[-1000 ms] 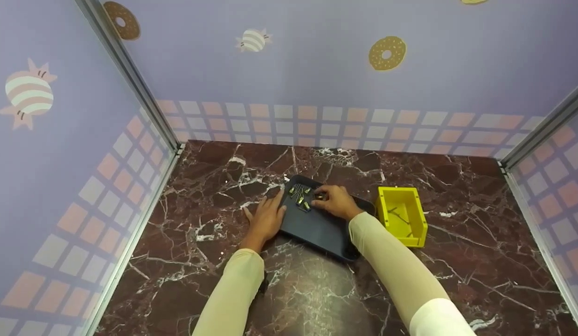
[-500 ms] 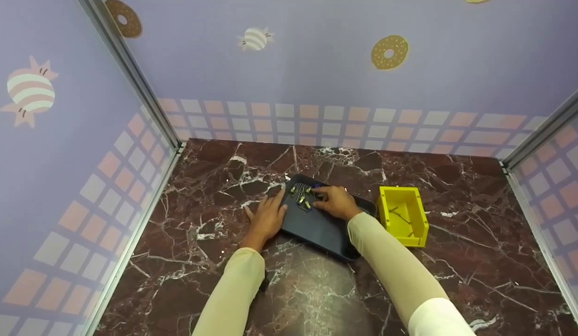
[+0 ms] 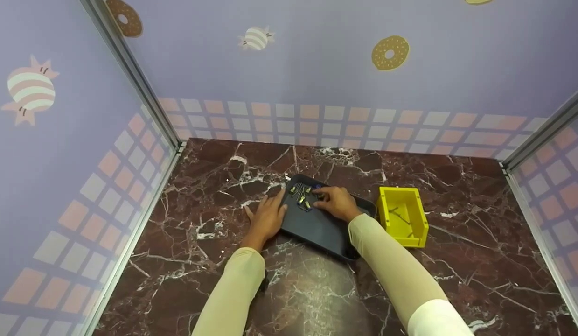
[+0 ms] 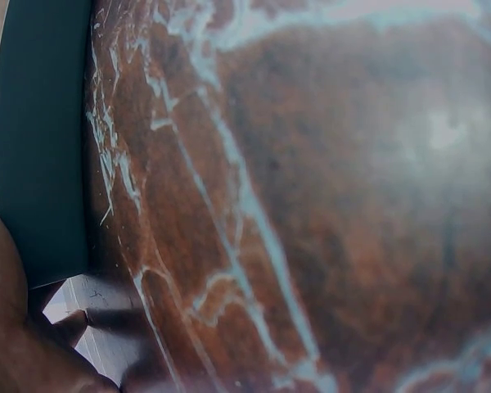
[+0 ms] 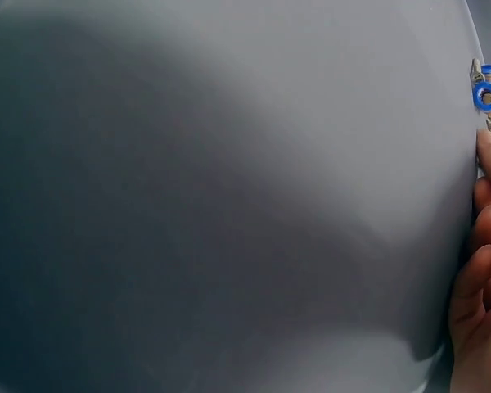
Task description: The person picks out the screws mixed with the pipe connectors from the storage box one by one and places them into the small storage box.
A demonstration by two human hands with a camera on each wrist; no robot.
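Where the far left corner of a black tray [image 3: 316,231] gathers small yellow-and-blue fittings [image 3: 307,205] and thin metal pieces [image 3: 298,189], the right hand [image 3: 339,203] bends its fingers beside them, its tips next to a blue-ringed fitting [image 5: 487,94]; whether it pinches anything cannot be told. The left hand [image 3: 267,219], fingers extended, touches the tray's left edge without gripping. Just beside the tray's right corner, a yellow bin [image 3: 415,240] holds dark slender pieces [image 3: 399,214] on the marbled counter [image 3: 200,270].

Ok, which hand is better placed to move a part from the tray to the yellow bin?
Probably the right hand: it is over the dark tray, beside the small parts, and nearer the yellow bin. The left hand is at the tray's left edge.
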